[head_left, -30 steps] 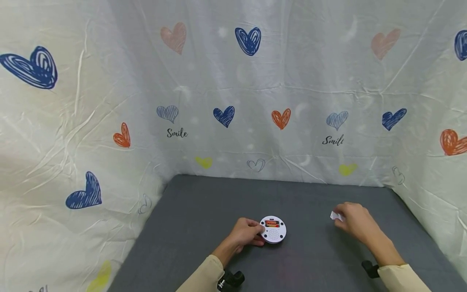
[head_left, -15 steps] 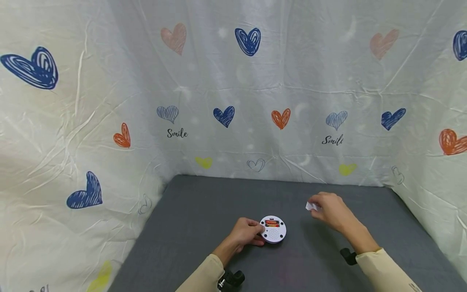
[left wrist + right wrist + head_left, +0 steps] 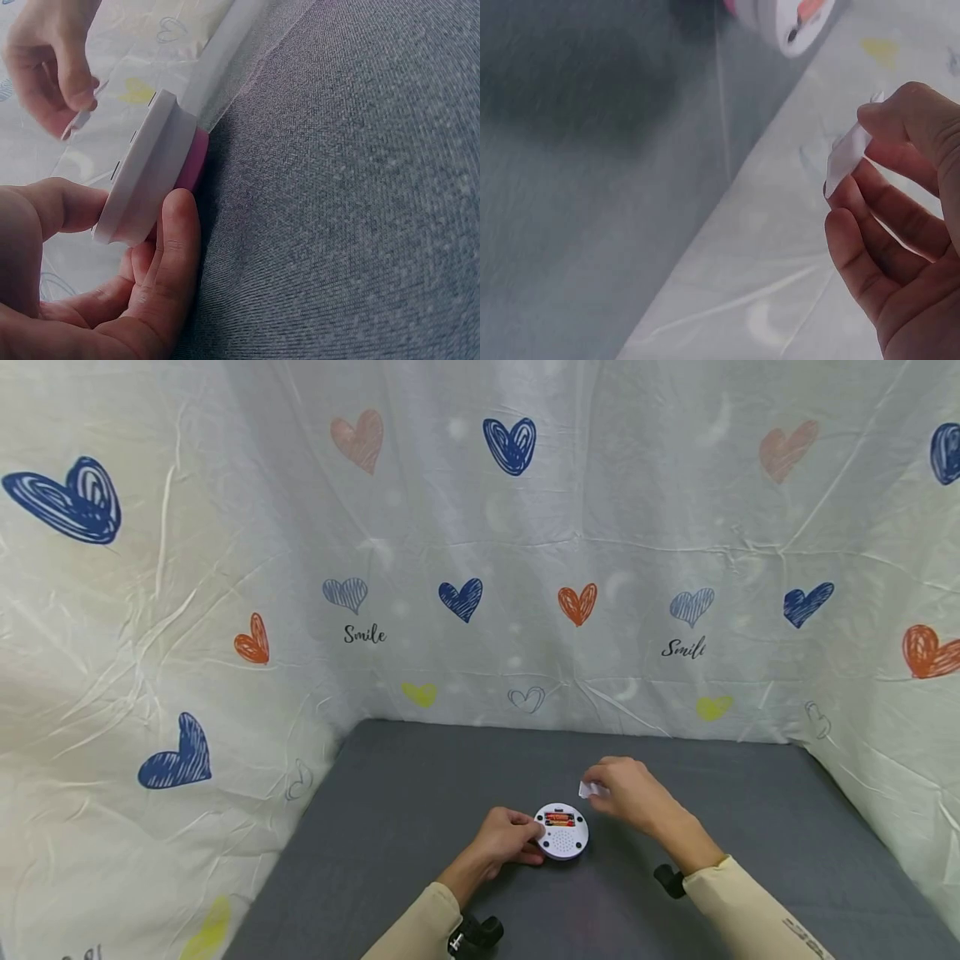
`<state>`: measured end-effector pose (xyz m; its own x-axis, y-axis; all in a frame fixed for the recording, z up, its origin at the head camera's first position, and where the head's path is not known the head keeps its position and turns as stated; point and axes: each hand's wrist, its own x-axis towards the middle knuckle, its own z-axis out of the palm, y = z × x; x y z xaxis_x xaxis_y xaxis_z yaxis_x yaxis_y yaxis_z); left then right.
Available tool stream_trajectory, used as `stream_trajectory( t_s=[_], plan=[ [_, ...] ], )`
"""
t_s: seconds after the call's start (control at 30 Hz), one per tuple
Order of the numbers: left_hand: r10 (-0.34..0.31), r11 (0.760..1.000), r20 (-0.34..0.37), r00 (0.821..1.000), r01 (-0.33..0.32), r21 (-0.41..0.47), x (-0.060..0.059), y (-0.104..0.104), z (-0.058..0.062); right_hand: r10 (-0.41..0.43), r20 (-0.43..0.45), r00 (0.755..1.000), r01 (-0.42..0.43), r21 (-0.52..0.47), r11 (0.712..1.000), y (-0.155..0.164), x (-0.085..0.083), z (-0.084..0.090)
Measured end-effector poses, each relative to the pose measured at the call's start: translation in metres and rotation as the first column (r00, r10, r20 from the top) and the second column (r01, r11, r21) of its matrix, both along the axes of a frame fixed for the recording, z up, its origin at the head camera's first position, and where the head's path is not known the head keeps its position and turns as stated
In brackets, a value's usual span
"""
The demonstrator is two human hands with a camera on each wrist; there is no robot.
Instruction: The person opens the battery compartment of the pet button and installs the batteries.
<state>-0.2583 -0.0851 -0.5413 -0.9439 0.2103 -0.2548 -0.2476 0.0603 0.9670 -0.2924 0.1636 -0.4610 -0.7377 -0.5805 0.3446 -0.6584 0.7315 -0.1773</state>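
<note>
Comparing with a second ago, the small white cover (image 3: 588, 789), pinched in the right hand (image 3: 626, 793), is now carried leftward, just above the round white device (image 3: 561, 832) gripped by the left hand (image 3: 506, 839) mid-frame on the bench (image 3: 750, 793), so refitting looks close.

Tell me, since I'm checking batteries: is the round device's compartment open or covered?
Open: batteries show in the round device; right hand pinches the cover.

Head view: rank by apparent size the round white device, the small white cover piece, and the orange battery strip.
1. Round white device, held by the left hand.
2. Small white cover piece, pinched by the right hand; partly hidden, so it looks close to the strip.
3. Orange battery strip.
</note>
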Motion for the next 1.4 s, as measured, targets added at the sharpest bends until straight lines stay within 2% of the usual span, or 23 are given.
stream_trajectory(
  t_s=[0.27,0.57,0.87,1.4],
  plan=[
    [0.004,1.0,-0.008,1.0,-0.004,0.003,-0.001,0.001,-0.004,0.041,0.059,0.997,-0.042,0.014,0.999,-0.024,0.0,-0.008],
    [0.002,1.0,-0.014,1.0,-0.002,-0.008,0.0,0.0,-0.001,0.118,0.063,0.991,-0.119,0.014,0.993,-0.042,0.001,-0.019],
    [-0.001,1.0,-0.018,1.0,0.001,-0.01,0.0,0.0,-0.001,0.114,0.096,0.989,-0.118,0.033,0.992,-0.048,0.002,-0.024],
    [0.006,1.0,-0.011,1.0,-0.006,0.004,0.0,0.0,0.0,0.119,0.062,0.991,-0.121,0.034,0.992,-0.051,0.003,-0.028]
  ],
)
